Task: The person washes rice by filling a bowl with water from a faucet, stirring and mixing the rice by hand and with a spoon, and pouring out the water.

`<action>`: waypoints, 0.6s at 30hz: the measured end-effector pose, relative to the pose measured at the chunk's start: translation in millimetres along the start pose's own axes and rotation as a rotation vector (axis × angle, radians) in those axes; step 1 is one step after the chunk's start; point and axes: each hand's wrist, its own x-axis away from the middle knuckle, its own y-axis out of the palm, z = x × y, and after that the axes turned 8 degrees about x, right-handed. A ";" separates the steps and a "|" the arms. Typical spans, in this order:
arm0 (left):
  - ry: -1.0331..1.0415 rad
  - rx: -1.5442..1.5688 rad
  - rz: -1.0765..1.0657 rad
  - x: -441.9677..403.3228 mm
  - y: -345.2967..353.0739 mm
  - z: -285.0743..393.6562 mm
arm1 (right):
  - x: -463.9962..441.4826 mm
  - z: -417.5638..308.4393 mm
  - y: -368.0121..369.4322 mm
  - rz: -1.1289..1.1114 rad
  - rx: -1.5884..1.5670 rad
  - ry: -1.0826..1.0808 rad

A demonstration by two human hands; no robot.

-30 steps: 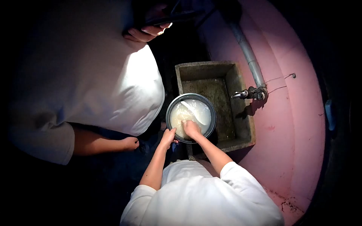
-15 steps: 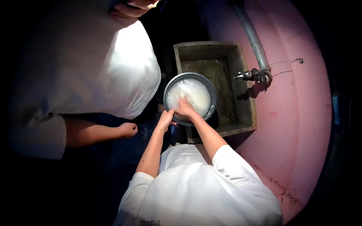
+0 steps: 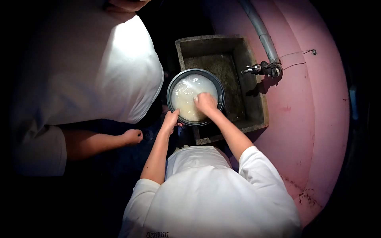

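A dark round pot (image 3: 221, 85) holds cloudy white water (image 3: 190, 85) with a pale layer that looks like rice. My left hand (image 3: 171, 120) grips the pot's rim at the near left, thumb over the edge and fingers beneath. Inside the pot, my right hand (image 3: 205, 104) is at the water's surface with its fingers curled together. The fingertips dip into the milky water, so what they hold, if anything, is hidden. The pot overlaps the left side of a concrete sink (image 3: 248, 129).
A metal tap (image 3: 254, 69) on a grey pipe (image 3: 262, 31) juts over the sink from a pink wall (image 3: 293, 103). Close on the left stands another person in a white shirt (image 3: 135, 67), with one hand (image 3: 133, 137) hanging near the pot.
My right hand has moved right and up within the pot, away from my left hand. My left hand stays on the rim. The whole view has shifted slightly.
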 end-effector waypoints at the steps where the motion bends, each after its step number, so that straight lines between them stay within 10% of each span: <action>1: -0.004 -0.002 -0.001 0.8 0.7 0.6 | -5.9 10.0 2.8 0.170 0.095 -0.117; 4: 0.009 0.005 -0.010 -0.2 0.0 -0.4 | -17.3 23.0 3.3 0.422 0.191 -0.249; 11: 0.025 0.024 0.003 -4.2 -2.0 -4.8 | -25.5 33.9 30.9 -0.242 -0.158 0.006; 18: 0.029 0.006 -0.016 -1.0 -1.4 -0.1 | 3.0 21.9 27.9 -0.308 -0.326 -0.139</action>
